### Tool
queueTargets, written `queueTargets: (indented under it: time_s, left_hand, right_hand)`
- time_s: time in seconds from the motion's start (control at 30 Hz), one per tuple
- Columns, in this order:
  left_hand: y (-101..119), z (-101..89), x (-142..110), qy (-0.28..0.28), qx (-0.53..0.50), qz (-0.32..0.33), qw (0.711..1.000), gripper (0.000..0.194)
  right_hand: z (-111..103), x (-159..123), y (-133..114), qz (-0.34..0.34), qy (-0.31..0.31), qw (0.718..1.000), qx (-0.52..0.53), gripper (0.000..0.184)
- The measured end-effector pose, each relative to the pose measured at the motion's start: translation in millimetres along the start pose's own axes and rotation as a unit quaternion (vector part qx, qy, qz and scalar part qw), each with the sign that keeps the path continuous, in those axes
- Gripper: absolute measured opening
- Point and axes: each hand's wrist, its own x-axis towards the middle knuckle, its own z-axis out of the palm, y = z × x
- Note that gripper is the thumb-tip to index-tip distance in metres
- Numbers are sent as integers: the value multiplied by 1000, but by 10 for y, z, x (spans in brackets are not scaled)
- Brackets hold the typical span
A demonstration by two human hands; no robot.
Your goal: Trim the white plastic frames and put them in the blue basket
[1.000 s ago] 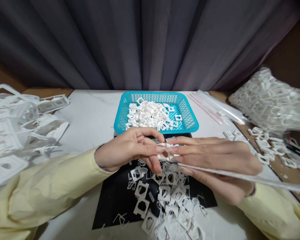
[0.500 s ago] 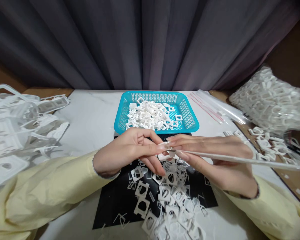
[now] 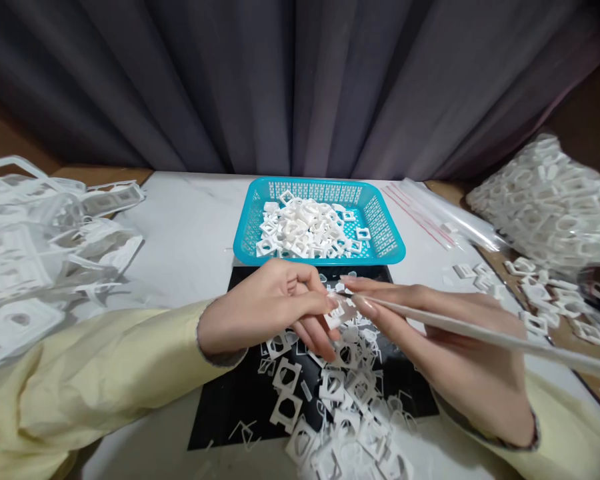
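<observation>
My left hand [image 3: 265, 313] pinches a small white plastic piece [image 3: 336, 312] at its fingertips, above a black mat [image 3: 230, 400]. My right hand [image 3: 445, 353] holds a long white plastic strip [image 3: 505, 340] that runs off to the right; its near end meets the small piece. Both hands wear pale yellow sleeves. Below the hands lies a pile of white square plastic frames [image 3: 340, 407] on the mat. Just beyond the hands stands a turquoise basket [image 3: 245, 233] with several white square pieces [image 3: 305, 230] in it.
A heap of clear-white plastic sprues [image 3: 35, 253] covers the left of the white table. At right lie a bulging bag of white parts [image 3: 550, 207], loose white pieces [image 3: 545, 293] and clear zip bags [image 3: 430, 213]. A dark curtain hangs behind.
Both hands have dropped lower and nearer the pile. The right hand has turned palm-down-to-side, its strip now angled lower to the right. The view has shifted slightly.
</observation>
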Motion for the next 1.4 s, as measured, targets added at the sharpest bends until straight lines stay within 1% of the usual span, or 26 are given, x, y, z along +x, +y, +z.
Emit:
queueTargets:
  time_s: [0.1, 0.2, 0.23, 0.37, 0.5, 0.83, 1.03, 1.13, 1.27, 1.4]
  left_hand:
    - [2, -11, -7, 12, -18, 6, 1000, 19]
    - [0, -24, -16, 23, -42, 8, 999, 18]
    - [-2, -26, -16, 28, -48, 10, 998, 17]
    - [-11, -21, -9, 36, -65, 18, 997, 18]
    - [-24, -6, -2, 37, -74, 22, 996, 18]
    - [-43, 23, 4, 33, -69, 27, 997, 20]
    - [-53, 33, -3, 38, -69, 31, 996, 19]
    - [-65, 36, 5, 37, -70, 31, 996, 19]
    - [-75, 50, 5, 37, -58, 31, 997, 18]
    - [-71, 85, -4, 56, -31, 23, 998, 20]
  right_hand:
    - [14, -2, 3, 33, -27, 999, -3, 9]
    - [42, 26, 44, 75, -54, 996, 18, 6]
    - [54, 34, 62, 96, -59, 993, 33, 7]
    - [99, 50, 128, 180, -60, 974, 120, 19]
    - [122, 51, 176, 208, -66, 960, 173, 23]
    - [186, 43, 229, 229, -66, 938, 251, 21]
    - [202, 36, 236, 235, -53, 927, 288, 19]
    - [201, 45, 216, 231, -52, 930, 282, 19]
    - [193, 37, 173, 216, -48, 943, 250, 19]
    - [204, -9, 140, 211, -44, 962, 170, 18]
